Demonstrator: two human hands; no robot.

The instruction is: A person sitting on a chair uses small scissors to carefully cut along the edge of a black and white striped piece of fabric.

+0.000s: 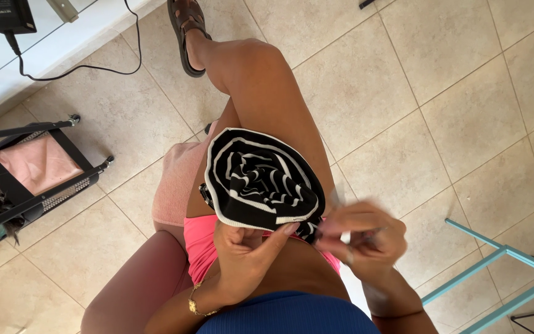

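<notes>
Beige tiled floor (465,93) carries a black trolley (29,167), a turquoise metal frame (502,266) and a sandalled foot (186,31)

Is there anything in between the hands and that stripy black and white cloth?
Nothing visible. The left hand already grips the lower edge of the rolled black-and-white striped cloth from underneath, and the right hand touches its lower right edge. The right hand is blurred, so its exact grip is unclear.

The right hand (361,238) is showing blurred, so whatever thin thing its grip is pinching cannot be told. The striped cloth (261,179) is hiding the left hand's (245,253) fingertips. The blue frame (502,272) is running off the right edge.
</notes>
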